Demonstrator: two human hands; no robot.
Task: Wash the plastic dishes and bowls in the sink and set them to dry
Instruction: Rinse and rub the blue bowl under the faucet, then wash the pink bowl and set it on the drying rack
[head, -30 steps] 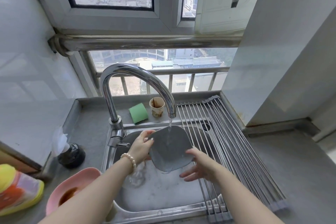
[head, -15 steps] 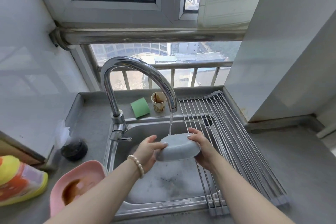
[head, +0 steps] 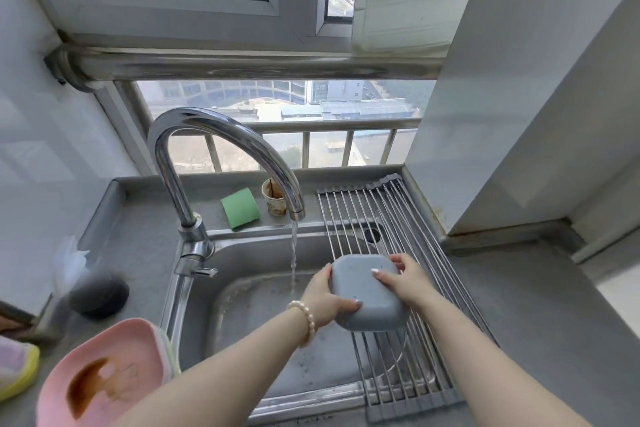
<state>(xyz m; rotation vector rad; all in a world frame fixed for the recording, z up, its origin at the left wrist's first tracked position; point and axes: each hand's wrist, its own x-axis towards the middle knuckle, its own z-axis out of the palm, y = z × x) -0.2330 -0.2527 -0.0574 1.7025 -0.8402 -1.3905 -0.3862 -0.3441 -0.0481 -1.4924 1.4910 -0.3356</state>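
A grey-blue plastic bowl [head: 367,293] is upside down over the left edge of the roll-up drying rack [head: 408,246], at the right side of the sink [head: 249,288]. My left hand [head: 323,302] grips its left rim, thumb on the underside. My right hand [head: 403,276] holds its far right side with fingers curled over the base. I cannot tell whether the bowl touches the rack. Water runs from the tap [head: 221,152] just left of the bowl. A pink plate [head: 104,374] with a brown stain sits at the lower left on the counter.
A green sponge [head: 240,208] and a stained paper cup [head: 274,198] stand on the ledge behind the sink. A dark round object [head: 98,295] lies left of the tap. A yellow item [head: 17,369] is at the far left edge. Grey counter [head: 540,322] extends right of the rack.
The bowl was under the running water, facing up, then got turned upside down and carried right, out of the stream and over the drying rack. Both hands moved right with it.
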